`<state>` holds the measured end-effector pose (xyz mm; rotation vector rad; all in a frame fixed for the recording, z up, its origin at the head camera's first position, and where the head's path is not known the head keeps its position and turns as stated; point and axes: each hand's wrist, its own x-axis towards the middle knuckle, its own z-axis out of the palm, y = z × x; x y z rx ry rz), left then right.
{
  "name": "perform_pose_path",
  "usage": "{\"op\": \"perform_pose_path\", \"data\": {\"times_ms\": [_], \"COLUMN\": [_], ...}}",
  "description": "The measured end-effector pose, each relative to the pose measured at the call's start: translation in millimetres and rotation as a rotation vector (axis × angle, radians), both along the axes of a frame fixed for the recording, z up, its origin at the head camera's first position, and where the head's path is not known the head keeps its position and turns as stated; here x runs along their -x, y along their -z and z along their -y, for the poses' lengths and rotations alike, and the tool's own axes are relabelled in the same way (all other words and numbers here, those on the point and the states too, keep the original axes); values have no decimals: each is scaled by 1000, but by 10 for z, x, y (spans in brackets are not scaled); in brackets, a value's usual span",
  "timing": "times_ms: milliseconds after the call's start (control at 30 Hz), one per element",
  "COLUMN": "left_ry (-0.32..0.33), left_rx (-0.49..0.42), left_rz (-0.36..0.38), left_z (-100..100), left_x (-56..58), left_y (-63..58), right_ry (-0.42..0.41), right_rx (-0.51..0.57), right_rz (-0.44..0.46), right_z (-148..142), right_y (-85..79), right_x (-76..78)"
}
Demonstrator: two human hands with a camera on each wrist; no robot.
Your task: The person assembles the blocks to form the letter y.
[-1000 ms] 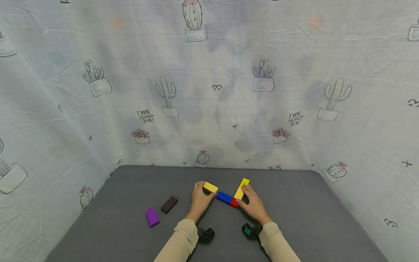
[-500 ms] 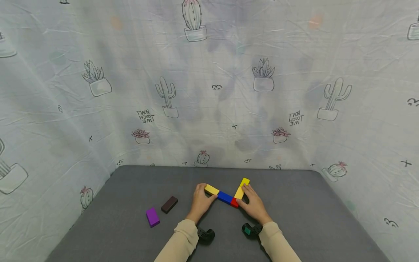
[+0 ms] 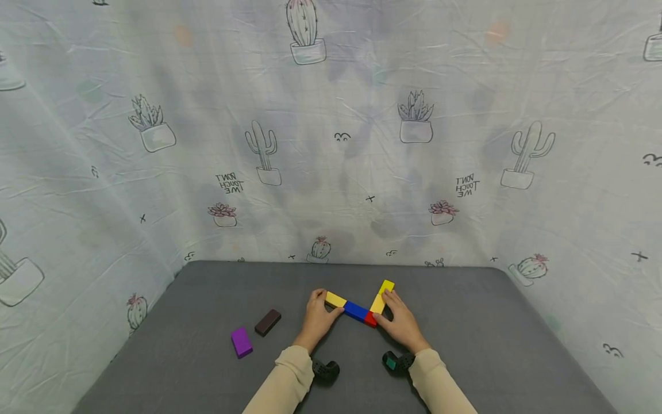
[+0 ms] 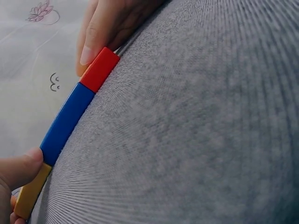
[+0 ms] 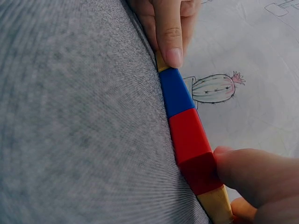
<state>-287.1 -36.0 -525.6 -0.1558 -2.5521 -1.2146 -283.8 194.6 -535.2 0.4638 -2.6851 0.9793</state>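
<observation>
My left hand (image 3: 316, 319) grips a yellow block (image 3: 335, 299) between thumb and fingers. Its right end meets a blue block (image 3: 355, 311), and the left thumb tip lies at that joint. A red block (image 3: 370, 319) continues the row on the right. From the red block a yellow strip (image 3: 378, 304) angles back, paler near and brighter at its far end (image 3: 387, 286). My right hand (image 3: 402, 325) holds this corner, its thumb against the red block (image 5: 191, 140) and its fingers along the yellow strip. Those fingers partly cover the strip.
A dark brown block (image 3: 268, 323) and a purple block (image 3: 241, 342) lie apart on the grey table (image 3: 491, 339), left of my left hand. Behind the table hangs a pale curtain (image 3: 362, 172) printed with cacti. Black devices sit at both wrists.
My left hand has shifted the left yellow block against the blue block's end, closing the gap seen a second ago. My right hand and the loose blocks stay in place.
</observation>
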Motion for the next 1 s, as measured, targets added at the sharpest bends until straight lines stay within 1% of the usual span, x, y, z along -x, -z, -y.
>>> {"op": "perform_pose_path", "data": {"times_ms": [100,233,467,600,767,1000], "left_ry": [18,28,9,-1,-2,9], "left_rx": [8,-5,-68,-73,-68,-87], "left_rz": [-15,-20,-6,-12,-33,-36], "left_z": [17,36,62,67,62,69], "left_x": [1,16,10,7,12,20], "left_y": [-6,1,33,57,60,74], "right_ry": [1,1,-2,-4,3,0], "right_rx": [1,7,-13,-12,-14,2], "right_rz": [8,20,27,36,17,31], "right_z": [3,2,6,5,5,9], "right_y": [-17,-40,-39,-14,5,-24], "right_x": [-1,4,-4,3,4,-9]}}
